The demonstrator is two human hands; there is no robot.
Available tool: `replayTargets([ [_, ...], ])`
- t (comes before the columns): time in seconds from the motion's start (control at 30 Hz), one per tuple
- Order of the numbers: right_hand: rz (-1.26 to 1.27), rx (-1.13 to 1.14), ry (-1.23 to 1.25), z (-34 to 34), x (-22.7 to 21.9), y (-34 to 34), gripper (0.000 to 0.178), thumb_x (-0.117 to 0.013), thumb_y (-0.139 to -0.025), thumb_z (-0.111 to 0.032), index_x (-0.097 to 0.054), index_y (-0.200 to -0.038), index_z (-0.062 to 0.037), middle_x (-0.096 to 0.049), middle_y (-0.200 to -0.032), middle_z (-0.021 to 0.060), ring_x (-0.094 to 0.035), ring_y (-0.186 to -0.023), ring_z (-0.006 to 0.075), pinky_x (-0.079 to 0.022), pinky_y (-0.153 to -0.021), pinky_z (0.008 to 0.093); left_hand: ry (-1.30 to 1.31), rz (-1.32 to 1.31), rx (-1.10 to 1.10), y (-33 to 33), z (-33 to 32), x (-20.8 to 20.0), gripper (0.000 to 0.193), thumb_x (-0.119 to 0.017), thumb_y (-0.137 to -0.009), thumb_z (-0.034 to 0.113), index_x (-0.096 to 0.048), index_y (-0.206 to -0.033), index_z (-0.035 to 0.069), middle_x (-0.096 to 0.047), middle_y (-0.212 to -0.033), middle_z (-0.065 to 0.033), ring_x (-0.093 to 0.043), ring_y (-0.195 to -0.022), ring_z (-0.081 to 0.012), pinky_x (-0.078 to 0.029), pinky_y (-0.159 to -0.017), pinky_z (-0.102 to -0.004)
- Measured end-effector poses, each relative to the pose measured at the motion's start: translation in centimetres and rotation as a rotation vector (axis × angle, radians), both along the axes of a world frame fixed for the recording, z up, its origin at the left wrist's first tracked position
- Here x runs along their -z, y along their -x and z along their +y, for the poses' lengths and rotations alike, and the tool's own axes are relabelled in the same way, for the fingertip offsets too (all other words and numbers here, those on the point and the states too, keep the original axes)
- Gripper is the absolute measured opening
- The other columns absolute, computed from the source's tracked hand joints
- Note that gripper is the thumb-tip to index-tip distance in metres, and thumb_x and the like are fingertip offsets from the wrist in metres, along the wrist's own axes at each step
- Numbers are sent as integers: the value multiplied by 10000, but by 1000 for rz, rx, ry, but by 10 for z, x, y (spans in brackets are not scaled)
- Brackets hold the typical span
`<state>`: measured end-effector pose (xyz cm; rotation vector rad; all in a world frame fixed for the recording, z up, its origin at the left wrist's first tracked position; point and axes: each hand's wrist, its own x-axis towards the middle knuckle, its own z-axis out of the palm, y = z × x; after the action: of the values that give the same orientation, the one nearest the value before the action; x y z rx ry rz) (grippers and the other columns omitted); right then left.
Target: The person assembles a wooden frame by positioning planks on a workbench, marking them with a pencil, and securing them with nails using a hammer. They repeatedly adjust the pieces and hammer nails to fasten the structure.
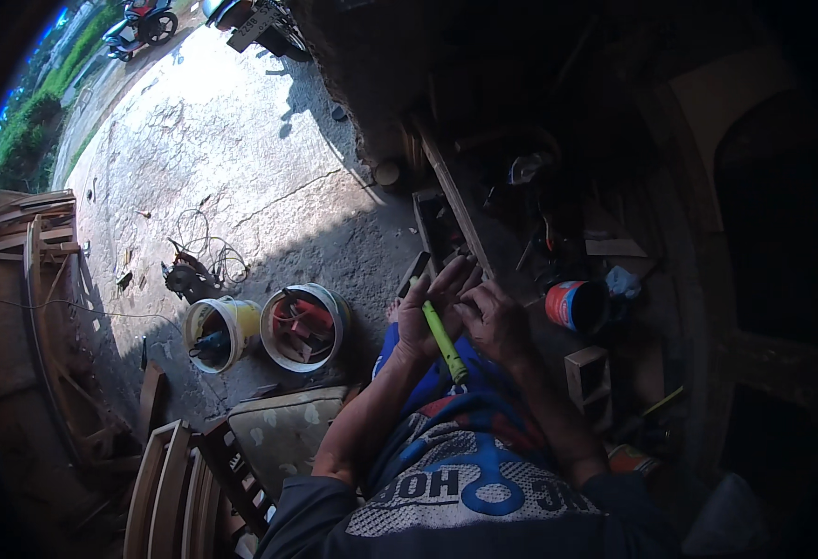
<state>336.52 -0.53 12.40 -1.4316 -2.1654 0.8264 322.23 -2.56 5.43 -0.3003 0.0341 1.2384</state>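
Note:
My left hand (418, 321) is turned partly palm up in front of my lap, its fingers reaching toward the right. A hammer with a yellow-green handle (443, 341) is held in the crook of its thumb, the handle pointing back at my body. Its dark head (414, 274) shows just past the thumb. Close beside, my right hand (494, 321) is closed, fingertips pinched near the left fingers. Whatever lies in that pinch is too small and dark to make out. A long wooden strip (455, 200) slants away beyond the right hand; whether they touch, I cannot tell.
Two white buckets (318, 361) with tools stand at the left, a power tool with a cord (190, 277) beyond them. A padded seat (283, 424) and curved wooden frames (168, 494) are at lower left. To the right are a red-and-blue bucket (565, 306) and a wooden box frame (588, 373).

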Motion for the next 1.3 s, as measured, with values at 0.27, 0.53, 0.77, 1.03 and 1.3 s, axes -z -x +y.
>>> replayTargets([
  [0.27, 8, -50, 14, 20, 18, 29, 178, -687, -933, -225, -634, -1008, -72, -632, -1020, 150, -673, -911, 377, -547, -767, 475, -13, 96, -69, 30, 3, -16, 721, -555, -995, 450, -424, -1527, -18, -389, -1615, -186, -324, -1509, -333, -211, -1267, -458],
  [0.53, 18, -75, 18, 69, 8, 104, 140, -689, -930, -182, -657, -1010, -72, -638, -1040, 138, -677, -931, 367, -546, -769, 463, 13, 27, -164, 95, 46, -12, 702, -563, -980, 409, -435, -1518, -23, -402, -1605, -197, -335, -1506, -332, -227, -1263, -467],
  [0.77, 108, -208, -27, 137, -1, 213, 135, -686, -897, -101, -679, -1024, -56, -637, -1032, 133, -680, -938, 349, -551, -793, 440, -20, 46, -226, 207, 99, -3, 704, -556, -970, 399, -433, -1522, -21, -428, -1597, -162, -324, -1515, -309, -224, -1266, -456],
  [1.03, -6, -468, -53, 185, -14, 370, 143, -693, -919, -239, -694, -1001, -122, -651, -1016, 88, -704, -908, 318, -576, -761, 440, -55, 133, -410, 348, 136, -8, 715, -524, -976, 385, -392, -1541, -33, -402, -1610, -176, -301, -1528, -315, -211, -1277, -461],
  [1.3, 47, -726, -146, 224, -16, 504, 126, -684, -925, -235, -682, -1007, -139, -648, -987, 61, -697, -844, 295, -570, -687, 427, -90, 153, -607, 460, 156, -26, 749, -495, -993, 376, -289, -1586, -33, -330, -1646, -189, -281, -1534, -332, -206, -1276, -459],
])
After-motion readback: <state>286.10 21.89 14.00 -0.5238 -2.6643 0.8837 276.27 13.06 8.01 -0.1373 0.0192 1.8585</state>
